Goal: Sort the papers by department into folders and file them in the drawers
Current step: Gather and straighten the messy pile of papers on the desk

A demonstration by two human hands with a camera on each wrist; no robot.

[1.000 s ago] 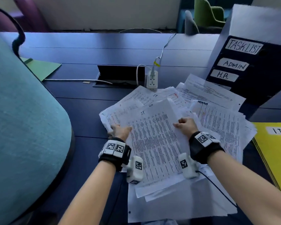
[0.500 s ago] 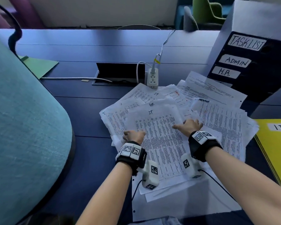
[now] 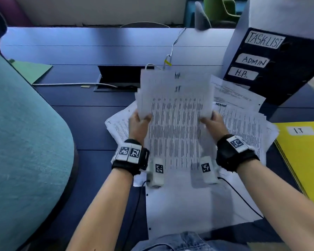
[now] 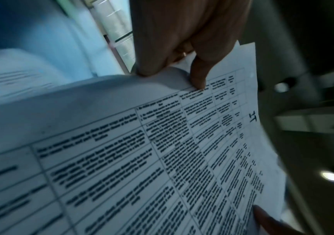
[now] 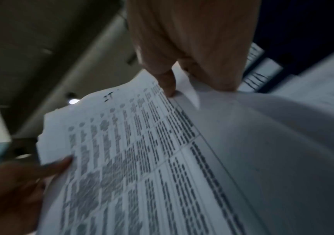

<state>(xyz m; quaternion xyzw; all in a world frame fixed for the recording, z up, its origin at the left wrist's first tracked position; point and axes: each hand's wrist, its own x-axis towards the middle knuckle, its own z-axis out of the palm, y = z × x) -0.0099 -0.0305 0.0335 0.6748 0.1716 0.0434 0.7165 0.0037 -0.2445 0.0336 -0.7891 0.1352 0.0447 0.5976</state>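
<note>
A bundle of printed sheets (image 3: 174,109), the front one marked IT, is lifted off the desk and tilted up toward me. My left hand (image 3: 140,122) pinches its left edge, thumb on the printed face (image 4: 197,79). My right hand (image 3: 209,122) pinches the right edge, thumb on top (image 5: 168,85). More loose papers (image 3: 243,124) lie spread on the desk beneath and to the right. A yellow folder (image 3: 304,160) labelled IT lies at the right. The dark drawer unit (image 3: 272,69) with TASKLIST, ADMIN and H.R. labels stands behind the papers at the right.
A teal chair back (image 3: 25,151) fills the left side. A green folder (image 3: 33,70) lies at the far left of the blue desk (image 3: 80,42). An open cable hatch (image 3: 118,78) with a white cord sits behind the papers. Blank sheets (image 3: 188,205) lie near me.
Both hands went from pressing flat on the papers to gripping a bundle at its sides. The bundle rose off the desk and tilted up.
</note>
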